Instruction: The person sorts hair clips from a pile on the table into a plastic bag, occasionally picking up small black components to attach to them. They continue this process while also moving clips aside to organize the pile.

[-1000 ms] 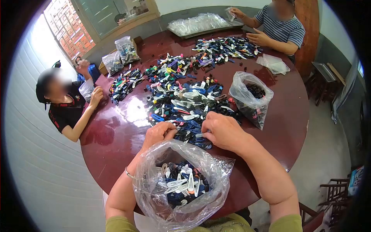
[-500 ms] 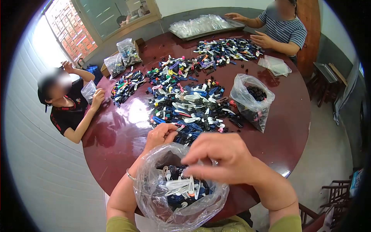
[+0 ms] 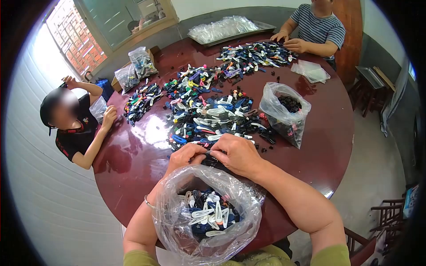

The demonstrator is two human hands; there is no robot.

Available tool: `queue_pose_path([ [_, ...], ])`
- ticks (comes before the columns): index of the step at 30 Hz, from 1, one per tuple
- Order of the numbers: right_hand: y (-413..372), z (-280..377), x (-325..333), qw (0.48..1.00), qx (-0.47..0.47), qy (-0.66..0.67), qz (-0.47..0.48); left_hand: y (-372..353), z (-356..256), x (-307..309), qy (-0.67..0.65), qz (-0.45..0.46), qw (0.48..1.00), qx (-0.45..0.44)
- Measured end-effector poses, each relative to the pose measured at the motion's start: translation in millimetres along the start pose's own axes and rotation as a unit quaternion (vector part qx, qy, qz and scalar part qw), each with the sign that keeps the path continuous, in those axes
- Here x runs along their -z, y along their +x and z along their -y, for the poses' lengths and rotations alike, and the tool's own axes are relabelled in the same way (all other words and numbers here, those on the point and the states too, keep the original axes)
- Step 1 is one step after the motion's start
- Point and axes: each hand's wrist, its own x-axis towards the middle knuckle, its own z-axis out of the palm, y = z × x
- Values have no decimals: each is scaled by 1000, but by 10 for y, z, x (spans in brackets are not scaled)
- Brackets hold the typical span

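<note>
My left hand (image 3: 186, 156) and my right hand (image 3: 238, 155) meet at the near edge of a big pile of snap hair clips (image 3: 217, 113). Their fingertips pinch what looks like a small dark hair clip (image 3: 207, 152) between them; fingers partly cover it. Just below, between my forearms, a clear plastic bag (image 3: 166, 221) stands with its mouth wide. White, navy and black snap clips (image 3: 215, 213) lie inside it. A bracelet circles my left wrist.
Another clear bag (image 3: 271, 104), holding small black clips, stands right of the pile. More clips (image 3: 255, 55) spread toward a co-worker (image 3: 317, 29) at the far side. A second person (image 3: 73, 119) sits left, near filled bags (image 3: 142, 62). A tray (image 3: 208, 42) holds plastic bags.
My right hand has moved from above the bag up to the pile, beside my left hand. A white clip now lies lower in the bag. The far co-worker's hands have come together over clips.
</note>
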Motion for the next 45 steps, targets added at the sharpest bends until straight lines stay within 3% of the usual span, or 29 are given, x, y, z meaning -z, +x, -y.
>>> queue_pose_path([
  [7,26,29,99,994,0,-3,-105,-57,119,-48,-24,-17,996,81],
  [11,95,37,332,973,-29,123,-192,-47,109,-38,-19,-35,996,81],
  [13,61,183,481,967,-2,157,-201,-41,95,-21,-10,-36,996,79],
  [16,-22,456,666,960,115,147,-209,-46,127,-18,-17,-31,995,91],
  [20,-150,722,717,946,241,162,-143,-61,174,-44,-36,-39,990,133],
  [23,-191,751,645,968,217,99,-78,-49,146,-49,-62,-45,983,168],
  [27,-105,523,653,973,57,187,-124,-52,158,-40,-157,-29,961,225],
  [31,-58,252,416,987,-94,124,-26,-47,130,-40,-194,-12,955,224],
  [34,-101,97,158,997,-73,35,0,-67,134,-52,-219,-7,952,216],
  [37,-43,68,147,991,-79,95,56,-55,68,-24,-219,4,951,217],
  [45,-5,49,245,991,-61,107,-51,-70,156,-43,-182,-15,967,179],
])
